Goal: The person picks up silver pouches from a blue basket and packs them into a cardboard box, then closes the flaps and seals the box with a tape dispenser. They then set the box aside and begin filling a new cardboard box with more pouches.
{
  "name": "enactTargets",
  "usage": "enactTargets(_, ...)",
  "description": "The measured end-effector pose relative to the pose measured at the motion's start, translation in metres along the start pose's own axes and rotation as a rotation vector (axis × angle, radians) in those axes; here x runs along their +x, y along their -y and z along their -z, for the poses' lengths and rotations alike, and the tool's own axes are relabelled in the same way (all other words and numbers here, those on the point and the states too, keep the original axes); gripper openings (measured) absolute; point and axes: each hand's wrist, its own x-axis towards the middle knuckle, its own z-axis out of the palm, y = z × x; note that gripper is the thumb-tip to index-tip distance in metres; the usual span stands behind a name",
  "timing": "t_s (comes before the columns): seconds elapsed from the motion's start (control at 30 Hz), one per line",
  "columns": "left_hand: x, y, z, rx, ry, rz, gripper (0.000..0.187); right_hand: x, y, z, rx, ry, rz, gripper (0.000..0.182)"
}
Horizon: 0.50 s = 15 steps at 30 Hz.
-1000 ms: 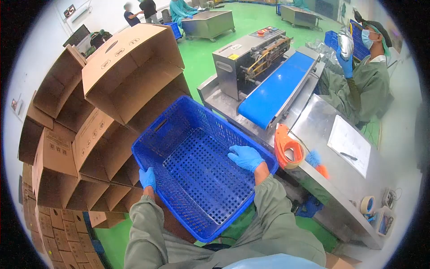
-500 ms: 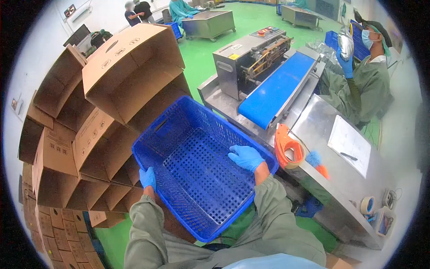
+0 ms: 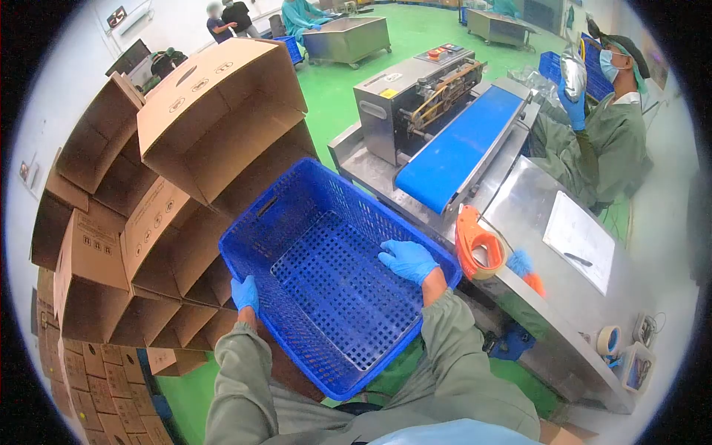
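An empty blue plastic crate with a perforated bottom lies in front of me, tilted in view. My left hand, in a blue glove, grips the crate's left edge, its thumb near the rim. Over the crate's right side reaches my right hand, also gloved, with its fingers stretched out inside, above the perforated wall and bottom. Its wrist crosses the right rim. Open cardboard boxes are stacked right beside the crate on the left.
A sealing machine with a blue conveyor belt stands ahead right. On the steel table are an orange tape dispenser, paper and a pen. A co-worker at right holds a silver pouch.
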Motion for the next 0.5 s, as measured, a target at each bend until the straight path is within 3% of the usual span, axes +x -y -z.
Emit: enactTargets(0.5, -0.003, -0.001, 0.001, -0.056, 0.038, -0.014, 0.042, -0.001, 0.001, 0.0, -0.007, -0.012, 0.003, 0.045)
